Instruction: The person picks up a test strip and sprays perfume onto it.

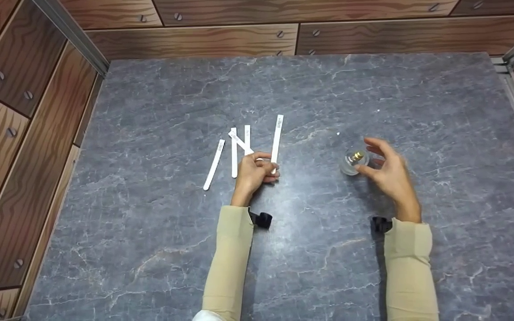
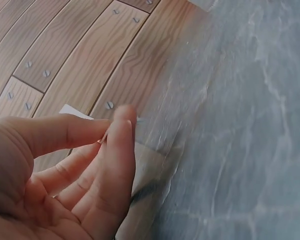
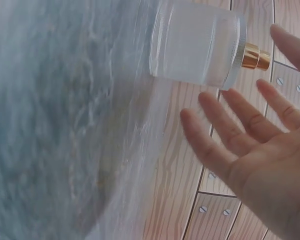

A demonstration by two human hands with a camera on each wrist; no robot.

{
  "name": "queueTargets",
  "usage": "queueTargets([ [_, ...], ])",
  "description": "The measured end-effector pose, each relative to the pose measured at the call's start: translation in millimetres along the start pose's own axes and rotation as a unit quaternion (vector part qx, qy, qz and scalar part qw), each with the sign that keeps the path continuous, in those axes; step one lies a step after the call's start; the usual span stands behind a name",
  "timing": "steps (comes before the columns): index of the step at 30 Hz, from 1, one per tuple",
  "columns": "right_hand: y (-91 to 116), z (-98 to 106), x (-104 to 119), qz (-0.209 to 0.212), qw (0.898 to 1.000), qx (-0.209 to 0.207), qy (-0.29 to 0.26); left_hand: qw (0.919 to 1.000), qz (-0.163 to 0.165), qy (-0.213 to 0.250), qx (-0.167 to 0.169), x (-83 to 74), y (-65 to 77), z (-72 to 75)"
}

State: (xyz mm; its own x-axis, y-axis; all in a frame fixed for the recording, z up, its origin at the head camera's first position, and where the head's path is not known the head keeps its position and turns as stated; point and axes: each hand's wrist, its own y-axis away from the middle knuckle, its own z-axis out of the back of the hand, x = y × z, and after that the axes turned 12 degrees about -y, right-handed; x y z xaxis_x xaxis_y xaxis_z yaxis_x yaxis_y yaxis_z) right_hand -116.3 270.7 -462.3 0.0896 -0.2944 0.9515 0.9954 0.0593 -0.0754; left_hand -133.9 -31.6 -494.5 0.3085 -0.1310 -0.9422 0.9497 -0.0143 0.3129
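Observation:
In the head view my left hand (image 1: 253,176) pinches the lower end of a white paper test strip (image 1: 277,138) between thumb and fingertips. The strip points away from me, with small dark print near its far end. In the left wrist view the fingertips hide most of this strip. My right hand (image 1: 388,171) is spread beside a clear glass perfume bottle (image 3: 197,45) with a gold spray nozzle (image 3: 255,57). The bottle stands upright on the table. Straight fingers reach around its side in the right wrist view, and a gap shows between them and the glass.
Several more white strips lie left of and beyond my left hand, one strip (image 1: 214,165) apart from the others and one slanted strip (image 1: 241,142) crossing its neighbours. The grey marbled table (image 1: 172,249) is bordered by wood-patterned walls (image 1: 194,40) at the back and sides.

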Motion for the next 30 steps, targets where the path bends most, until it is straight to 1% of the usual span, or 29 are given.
queueTargets([
  [3, -0.8, -1.4, -0.1, -0.014, 1.000, -0.001, -0.001, 0.9999, 0.006, 0.008, 0.011, -0.2, 0.9, 0.6],
  [8, -3.2, -5.3, -0.3, -0.029, 1.000, 0.009, -0.005, 1.0000, -0.004, 0.006, 0.007, 0.5, 2.9, 1.5],
  [17, -5.5, -12.9, -1.7, -0.045, 0.999, 0.018, -0.010, 0.9995, -0.010, 0.027, 0.013, 2.3, 6.9, 0.3],
  [21, -5.0, -12.4, -4.5, -0.048, 0.998, 0.028, -0.010, 0.9995, -0.012, 0.026, 0.017, 1.7, 11.7, -0.9],
  [26, -5.1, -11.1, -6.0, -0.044, 0.998, 0.042, 0.002, 0.9995, -0.021, 0.012, 0.022, -1.6, 16.5, -1.1],
  [30, -2.7, -7.7, -5.9, -0.038, 0.999, 0.035, 0.004, 0.9992, -0.030, 0.009, 0.024, -3.8, 19.6, -2.5],
])
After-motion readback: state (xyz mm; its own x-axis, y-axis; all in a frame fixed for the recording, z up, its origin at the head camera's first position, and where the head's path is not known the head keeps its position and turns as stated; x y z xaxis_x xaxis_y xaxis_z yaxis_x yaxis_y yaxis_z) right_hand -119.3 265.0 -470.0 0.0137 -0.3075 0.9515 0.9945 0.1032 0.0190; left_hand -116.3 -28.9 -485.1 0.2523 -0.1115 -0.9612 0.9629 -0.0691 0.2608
